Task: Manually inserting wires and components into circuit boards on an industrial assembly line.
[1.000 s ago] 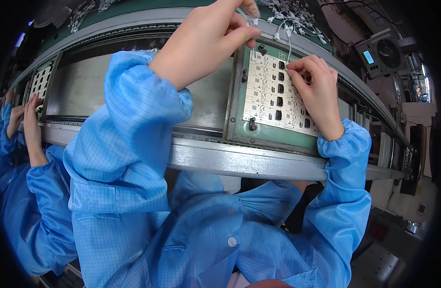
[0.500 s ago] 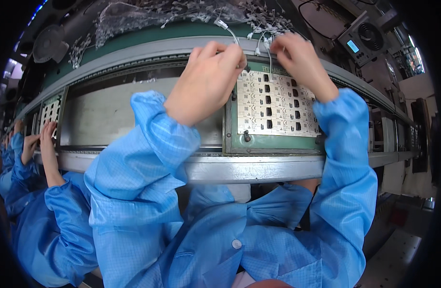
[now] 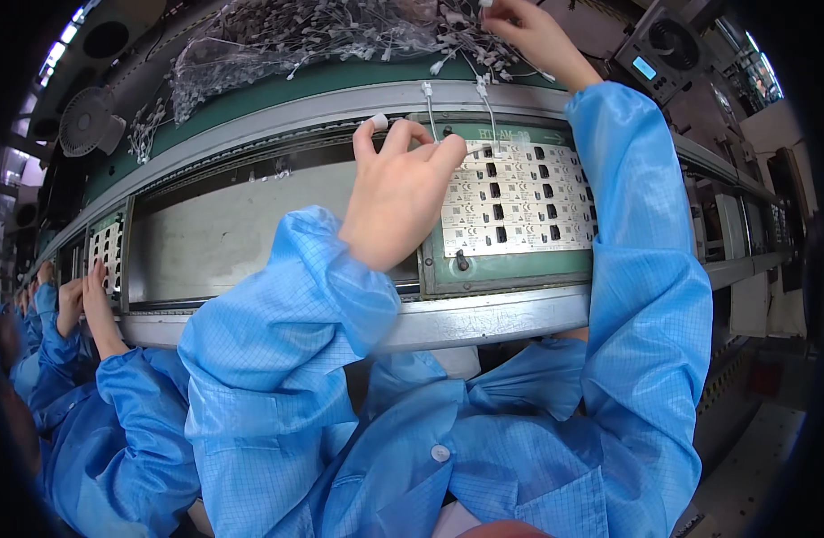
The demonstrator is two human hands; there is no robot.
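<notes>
My left hand [image 3: 398, 193] is over the upper left corner of a panel of pale circuit boards [image 3: 519, 199] with black parts in columns. Its fingers are bent around the lower end of a thin white cable [image 3: 431, 112]; the thumb tip is hidden. A small white piece shows at one outer fingertip. A second cable [image 3: 490, 112] with a white connector runs from the panel over the rail. Stretched far forward, my right hand [image 3: 542, 40] is at the heap of white cables [image 3: 367, 36], fingers bent together beside a small white piece at the picture's edge.
The panel sits in a green carrier [image 3: 510, 273] between metal rails [image 3: 483, 318]. Left of it lies a grey plate [image 3: 237, 224]. Co-workers' hands [image 3: 93, 305] work at another panel farther left. A fan [image 3: 91, 124] and a device with a lit display [image 3: 645, 69] stand behind.
My right hand has moved up and forward from the cable connectors above the panel to the heap. My left hand has come slightly down and nearer, and the two cables now lie over the rail.
</notes>
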